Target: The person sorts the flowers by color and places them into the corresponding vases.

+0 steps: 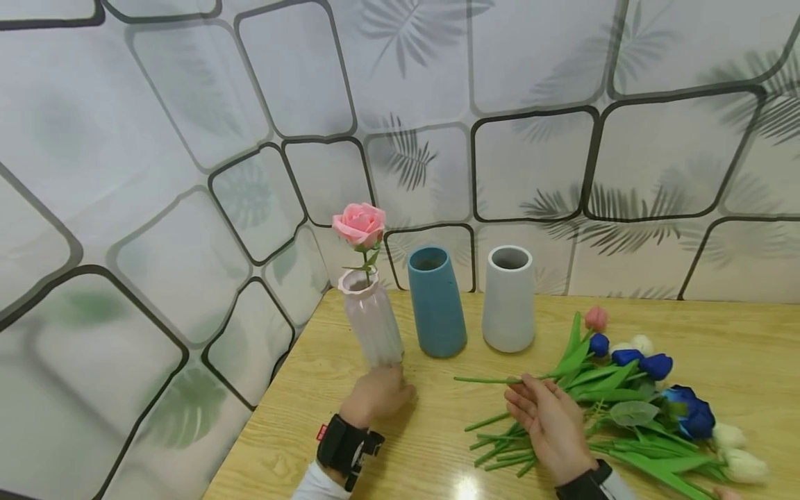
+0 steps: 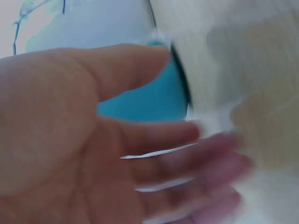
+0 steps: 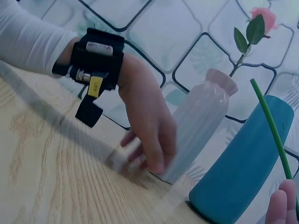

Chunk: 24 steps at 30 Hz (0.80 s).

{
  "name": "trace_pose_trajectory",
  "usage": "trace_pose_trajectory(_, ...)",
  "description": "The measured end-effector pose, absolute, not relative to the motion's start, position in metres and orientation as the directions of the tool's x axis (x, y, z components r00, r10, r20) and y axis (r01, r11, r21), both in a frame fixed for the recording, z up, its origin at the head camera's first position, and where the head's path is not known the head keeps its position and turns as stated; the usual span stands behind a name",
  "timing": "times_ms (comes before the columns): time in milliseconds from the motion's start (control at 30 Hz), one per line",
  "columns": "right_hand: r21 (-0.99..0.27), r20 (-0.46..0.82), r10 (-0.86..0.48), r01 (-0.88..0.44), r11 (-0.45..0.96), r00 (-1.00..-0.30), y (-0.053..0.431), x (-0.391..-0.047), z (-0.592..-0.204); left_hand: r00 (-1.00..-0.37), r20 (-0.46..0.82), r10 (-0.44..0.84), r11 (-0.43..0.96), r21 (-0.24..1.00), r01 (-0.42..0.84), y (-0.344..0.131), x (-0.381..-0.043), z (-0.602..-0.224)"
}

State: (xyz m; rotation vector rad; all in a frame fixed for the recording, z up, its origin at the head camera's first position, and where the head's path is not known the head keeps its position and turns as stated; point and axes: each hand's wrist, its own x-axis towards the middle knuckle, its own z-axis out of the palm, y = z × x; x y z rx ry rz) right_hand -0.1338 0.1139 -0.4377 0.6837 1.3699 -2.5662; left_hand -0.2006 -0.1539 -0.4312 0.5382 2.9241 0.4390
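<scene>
My left hand [image 1: 378, 394] is beside the base of the pale pink ribbed vase [image 1: 373, 323], its fingers loosely extended with nothing in them. A pink rose [image 1: 360, 226] stands in that vase. My right hand [image 1: 550, 423] holds a green flower stem [image 1: 481, 380] between thumb and fingers, its bare end pointing left. In the right wrist view this stem [image 3: 271, 126] crosses in front of the blue vase [image 3: 243, 163]. Which bloom it carries is hard to tell. Below and right of that hand lies a bunch of artificial flowers, with white tulips [image 1: 744, 466] and a blue bloom [image 1: 690, 412].
The blue vase [image 1: 437, 305] and a white vase [image 1: 509, 302] stand upright in a row with the pink one on the wooden table [image 1: 437, 430]. A patterned cloth [image 1: 531, 167] hangs behind them. Another person's fingertips [image 1: 726, 493] show at the lower right edge.
</scene>
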Motion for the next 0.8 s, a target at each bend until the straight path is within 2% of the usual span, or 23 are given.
trace_pose_trajectory(100, -0.719, -0.463, 0.032, 0.354, -0.598, -0.886, 0.116, -0.136, -0.441, -0.903, 0.003, 0.43, 0.837, 0.374, 0.4, -0.139, -0.204, -0.438)
trace_pose_trajectory(167, -0.717, -0.456, 0.012, 0.359, -0.597, -0.89, 0.117, -0.137, -0.443, -0.907, 0.06, 0.416, 0.801, 0.448, 0.397, -0.129, -0.208, -0.443)
trace_pose_trajectory(300, -0.706, -0.438, -0.028, 0.363, -0.608, -0.899, 0.116, -0.139, -0.445, -0.952, 0.108, 0.288, 0.721, 0.63, 0.289, -0.114, -0.217, -0.445)
trace_pose_trajectory(400, -0.693, -0.415, -0.055, 0.355, -0.628, -0.908, 0.114, -0.138, -0.446, -0.974, 0.088, 0.207, 0.659, 0.724, 0.205, -0.106, -0.227, -0.443)
trace_pose_trajectory(600, -0.72, -0.375, -0.062, 0.333, -0.608, -0.925, 0.106, -0.132, -0.442, -0.989, 0.083, 0.122, 0.605, 0.783, 0.14, -0.097, -0.244, -0.445)
trace_pose_trajectory(800, -0.819, -0.309, -0.024, 0.279, -0.501, -0.951, 0.099, -0.131, -0.431, -0.974, 0.174, 0.144, 0.525, 0.821, 0.225, -0.095, -0.257, -0.445)
